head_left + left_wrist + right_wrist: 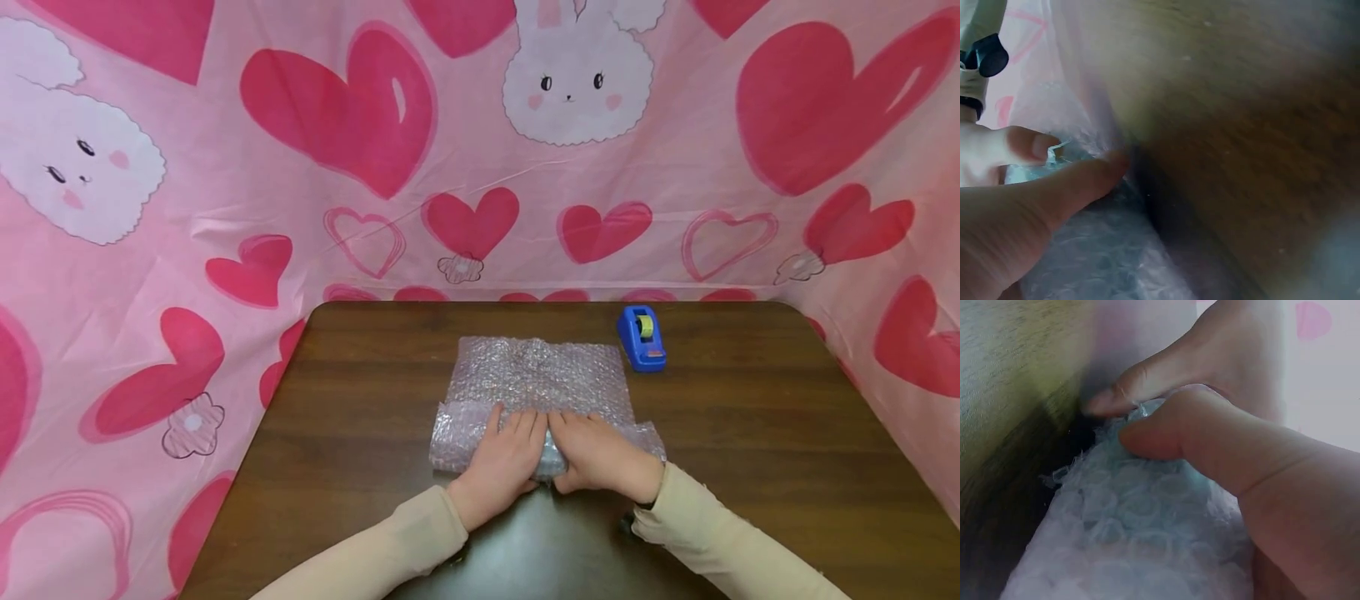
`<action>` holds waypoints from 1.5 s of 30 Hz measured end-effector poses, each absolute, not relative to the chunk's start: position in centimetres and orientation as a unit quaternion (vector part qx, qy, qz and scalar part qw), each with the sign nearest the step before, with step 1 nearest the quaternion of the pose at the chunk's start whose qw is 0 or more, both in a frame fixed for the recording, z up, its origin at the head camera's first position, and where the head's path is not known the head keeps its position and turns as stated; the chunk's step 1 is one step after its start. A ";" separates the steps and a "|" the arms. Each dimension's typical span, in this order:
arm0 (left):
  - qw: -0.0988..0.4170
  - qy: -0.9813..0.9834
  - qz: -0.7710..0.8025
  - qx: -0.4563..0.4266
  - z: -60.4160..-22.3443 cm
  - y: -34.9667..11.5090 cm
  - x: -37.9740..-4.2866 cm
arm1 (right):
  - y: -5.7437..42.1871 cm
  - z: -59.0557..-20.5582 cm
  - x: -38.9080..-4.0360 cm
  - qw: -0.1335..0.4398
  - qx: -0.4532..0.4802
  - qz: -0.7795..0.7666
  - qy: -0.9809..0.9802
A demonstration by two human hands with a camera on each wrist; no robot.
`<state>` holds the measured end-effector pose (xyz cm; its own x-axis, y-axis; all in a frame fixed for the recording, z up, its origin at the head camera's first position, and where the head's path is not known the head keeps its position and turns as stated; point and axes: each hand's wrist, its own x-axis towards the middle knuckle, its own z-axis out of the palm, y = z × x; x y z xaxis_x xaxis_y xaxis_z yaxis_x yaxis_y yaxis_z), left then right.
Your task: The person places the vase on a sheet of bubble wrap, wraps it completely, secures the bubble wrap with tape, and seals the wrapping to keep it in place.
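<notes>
A sheet of bubble wrap (540, 375) lies on the table, its near part folded over into a roll. Something pale blue (551, 460) shows through the roll between the hands; what it is cannot be made out. My left hand (501, 460) grips the roll left of its middle, fingers over the top and thumb at the near side. Close beside it, my right hand (603, 457) grips the roll in the same way. Both wrist views show the thumbs pressing the bubble wrap (1135, 531), whose near edge (1104, 256) runs along the dark tabletop.
A blue tape dispenser (642, 340) with a yellowish roll stands behind the wrap's right corner. The brown wooden table (360, 375) reaches back to a pink cloth (465, 150) printed with hearts and rabbits, which hangs around its back and sides.
</notes>
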<state>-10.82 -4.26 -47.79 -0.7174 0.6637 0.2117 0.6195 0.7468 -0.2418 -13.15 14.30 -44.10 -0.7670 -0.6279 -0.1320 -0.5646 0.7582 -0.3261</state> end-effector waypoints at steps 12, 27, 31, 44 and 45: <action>0.116 -0.927 0.052 -0.353 -47.4 -4.2 -11.8 | 14.0 -44.2 -11.6 0.021 -0.298 -0.062 0.952; 0.017 -0.940 -0.041 -0.339 -46.8 -4.3 -12.7 | 13.4 -46.7 -10.0 -0.133 -0.322 0.024 0.937; 0.004 -0.941 -0.048 -0.335 -46.8 -4.3 -13.0 | 13.6 -46.7 -10.5 -0.122 -0.328 0.008 0.937; -0.018 -0.937 -0.070 -0.343 -46.4 -4.7 -13.5 | 14.4 -46.2 -11.5 -0.031 -0.338 -0.021 0.940; -0.018 -0.936 -0.070 -0.343 -46.4 -4.8 -13.5 | 14.4 -46.1 -11.6 -0.026 -0.340 -0.027 0.940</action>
<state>-13.45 -4.76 -46.36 -0.7635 0.6456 0.0144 0.6406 0.7543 0.1437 -11.59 14.44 -46.12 -0.7674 -0.6378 0.0662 -0.6405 0.7673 -0.0324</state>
